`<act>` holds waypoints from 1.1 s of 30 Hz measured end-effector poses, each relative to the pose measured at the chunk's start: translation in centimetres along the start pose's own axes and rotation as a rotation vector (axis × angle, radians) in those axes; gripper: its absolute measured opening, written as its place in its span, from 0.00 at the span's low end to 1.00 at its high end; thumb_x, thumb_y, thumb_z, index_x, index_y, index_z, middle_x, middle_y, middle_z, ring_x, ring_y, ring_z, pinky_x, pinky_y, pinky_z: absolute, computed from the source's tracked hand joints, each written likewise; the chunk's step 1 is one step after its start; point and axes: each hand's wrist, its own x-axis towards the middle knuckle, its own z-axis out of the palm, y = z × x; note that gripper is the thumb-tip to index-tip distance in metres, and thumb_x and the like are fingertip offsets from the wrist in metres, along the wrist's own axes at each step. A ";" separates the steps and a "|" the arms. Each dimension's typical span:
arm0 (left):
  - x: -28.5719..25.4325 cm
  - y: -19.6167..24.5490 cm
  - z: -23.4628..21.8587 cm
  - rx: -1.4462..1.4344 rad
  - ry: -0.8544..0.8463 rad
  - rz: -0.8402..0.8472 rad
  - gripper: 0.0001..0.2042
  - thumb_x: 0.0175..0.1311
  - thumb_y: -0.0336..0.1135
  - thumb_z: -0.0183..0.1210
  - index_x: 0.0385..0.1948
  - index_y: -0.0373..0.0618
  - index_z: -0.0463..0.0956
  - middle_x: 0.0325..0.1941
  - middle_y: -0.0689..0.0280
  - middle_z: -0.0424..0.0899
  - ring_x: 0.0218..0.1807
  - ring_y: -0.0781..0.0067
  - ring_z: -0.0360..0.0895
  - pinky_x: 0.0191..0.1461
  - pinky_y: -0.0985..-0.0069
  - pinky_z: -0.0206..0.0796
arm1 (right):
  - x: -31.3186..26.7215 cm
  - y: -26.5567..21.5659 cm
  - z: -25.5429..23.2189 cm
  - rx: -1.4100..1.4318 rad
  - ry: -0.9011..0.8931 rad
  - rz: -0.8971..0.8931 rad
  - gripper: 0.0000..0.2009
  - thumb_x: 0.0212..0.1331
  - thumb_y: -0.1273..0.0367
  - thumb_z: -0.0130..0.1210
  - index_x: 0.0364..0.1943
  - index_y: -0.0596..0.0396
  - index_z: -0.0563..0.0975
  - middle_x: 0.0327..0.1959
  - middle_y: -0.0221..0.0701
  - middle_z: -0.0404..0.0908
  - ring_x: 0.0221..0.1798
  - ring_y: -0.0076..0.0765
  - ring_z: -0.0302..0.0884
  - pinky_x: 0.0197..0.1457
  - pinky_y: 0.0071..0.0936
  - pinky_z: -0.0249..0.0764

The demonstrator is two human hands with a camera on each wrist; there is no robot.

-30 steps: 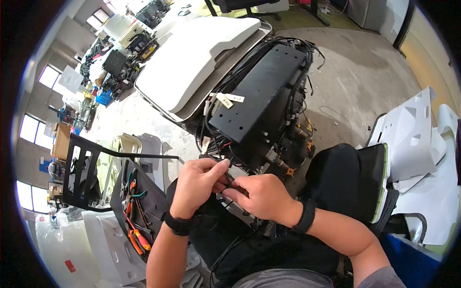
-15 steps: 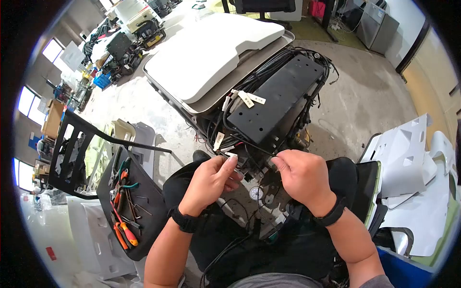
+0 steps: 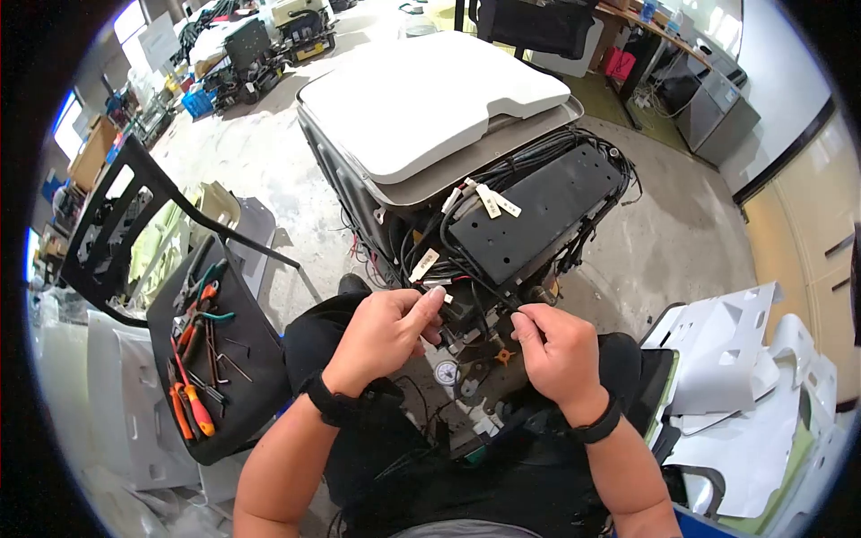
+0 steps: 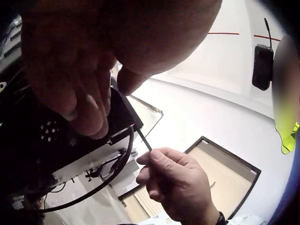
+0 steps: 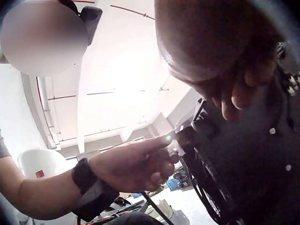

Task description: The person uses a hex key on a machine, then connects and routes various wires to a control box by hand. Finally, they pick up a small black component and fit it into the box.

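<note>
My left hand (image 3: pixel 381 332) is in front of the machine's cable bundle, thumb and forefinger pinched together at a small white tag (image 3: pixel 447 298). To its right, my right hand (image 3: pixel 560 354) pinches a thin black cable (image 4: pixel 146 139), which the left wrist view shows running from its fingertips up toward the black box. The hands are apart. Behind them lies the black metal box (image 3: pixel 543 211) with round holes, bordered by black cables and paper labels (image 3: pixel 487 201). Below and between the hands show a round gauge (image 3: pixel 447 373) and an orange valve handle (image 3: pixel 505 358).
A white cover (image 3: pixel 430 108) tops the machine behind the box. At left, a black chair seat (image 3: pixel 256 359) carries pliers, hex keys and a red-yellow screwdriver (image 3: pixel 198 412). White panels (image 3: pixel 717 350) are stacked at right. My knees flank the machine's near end.
My hands were close together at first; the right hand has since moved off to the right, drawing out the black cable. The head view has shifted, showing more of the room's right side.
</note>
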 end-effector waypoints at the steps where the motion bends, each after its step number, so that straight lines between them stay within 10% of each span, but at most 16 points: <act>1: -0.2 0.2 -0.1 0.026 -0.007 0.025 0.23 0.71 0.50 0.51 0.28 0.34 0.79 0.22 0.64 0.83 0.21 0.80 0.77 0.27 0.80 0.69 | 0.0 0.0 0.1 0.010 0.019 -0.013 0.05 0.58 0.70 0.58 0.29 0.57 0.79 0.24 0.39 0.80 0.25 0.47 0.78 0.28 0.34 0.73; 9: -0.2 0.0 -0.3 -0.007 -0.015 0.107 0.17 0.69 0.43 0.55 0.31 0.36 0.80 0.23 0.67 0.83 0.21 0.83 0.76 0.25 0.82 0.67 | -2.1 1.4 1.9 0.147 0.117 0.032 0.07 0.62 0.73 0.57 0.36 0.67 0.80 0.22 0.34 0.83 0.19 0.21 0.76 0.24 0.17 0.71; 21: -0.1 1.6 0.2 -0.253 -0.010 0.184 0.10 0.67 0.36 0.59 0.36 0.37 0.82 0.25 0.70 0.82 0.20 0.86 0.72 0.24 0.86 0.64 | -0.8 -2.3 2.4 -0.004 0.150 -0.220 0.05 0.55 0.75 0.61 0.35 0.60 0.82 0.22 0.38 0.79 0.22 0.41 0.77 0.25 0.30 0.72; 33: 3.7 2.9 -2.6 0.017 0.237 0.443 0.07 0.69 0.31 0.55 0.39 0.37 0.80 0.31 0.70 0.85 0.20 0.89 0.70 0.22 0.87 0.62 | 5.4 -3.0 -1.2 0.158 0.036 -0.109 0.04 0.57 0.73 0.59 0.35 0.59 0.81 0.28 0.38 0.82 0.25 0.34 0.79 0.29 0.25 0.73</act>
